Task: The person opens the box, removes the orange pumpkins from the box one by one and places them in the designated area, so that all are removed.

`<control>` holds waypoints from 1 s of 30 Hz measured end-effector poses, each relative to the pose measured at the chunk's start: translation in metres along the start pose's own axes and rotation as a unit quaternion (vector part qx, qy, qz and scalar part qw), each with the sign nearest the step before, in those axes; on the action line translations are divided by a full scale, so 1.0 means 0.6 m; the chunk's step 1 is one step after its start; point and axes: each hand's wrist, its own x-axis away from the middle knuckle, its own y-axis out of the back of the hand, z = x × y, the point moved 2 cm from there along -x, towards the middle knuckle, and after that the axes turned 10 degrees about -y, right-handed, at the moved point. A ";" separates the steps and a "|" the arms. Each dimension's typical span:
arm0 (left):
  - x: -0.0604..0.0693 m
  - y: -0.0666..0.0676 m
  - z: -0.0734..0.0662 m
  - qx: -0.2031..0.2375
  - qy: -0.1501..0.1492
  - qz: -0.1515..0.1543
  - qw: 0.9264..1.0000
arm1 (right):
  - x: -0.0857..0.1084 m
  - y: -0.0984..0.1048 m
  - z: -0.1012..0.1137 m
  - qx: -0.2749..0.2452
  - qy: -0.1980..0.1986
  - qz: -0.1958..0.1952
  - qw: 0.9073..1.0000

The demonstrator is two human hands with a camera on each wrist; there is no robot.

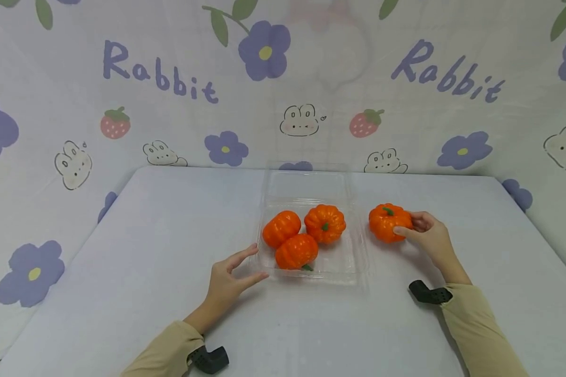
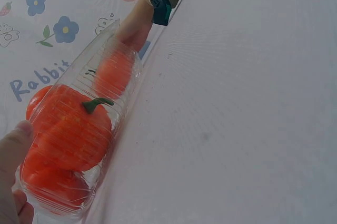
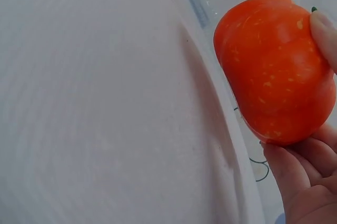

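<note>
My right hand grips a small orange pumpkin with a green stem, thumb on one side and fingers on the other. In the right wrist view that pumpkin fills the space between thumb and fingertips. To its left, a clear plastic clamshell box stands with its lid folded back. Inside lie three more pumpkins: one at the left, one at the right, one in front. My left hand is at the box's left side, thumb and fingers spread; whether it touches the wall is hard to tell.
A white-covered table carries everything. Behind it hangs a cloth backdrop printed with rabbits, flowers and strawberries. Black wrist devices sit at both tan sleeves.
</note>
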 end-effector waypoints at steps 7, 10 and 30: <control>0.000 -0.001 -0.005 0.002 0.006 0.005 1.000 | -0.001 -0.004 -0.014 0.011 0.002 -0.006 1.000; -0.001 -0.001 -0.008 0.004 0.006 0.004 1.000 | 0.003 -0.003 -0.015 0.019 -0.002 -0.010 1.000; 0.000 0.001 -0.007 -0.004 0.002 0.000 1.000 | -0.004 0.004 -0.021 0.007 -0.040 0.042 0.998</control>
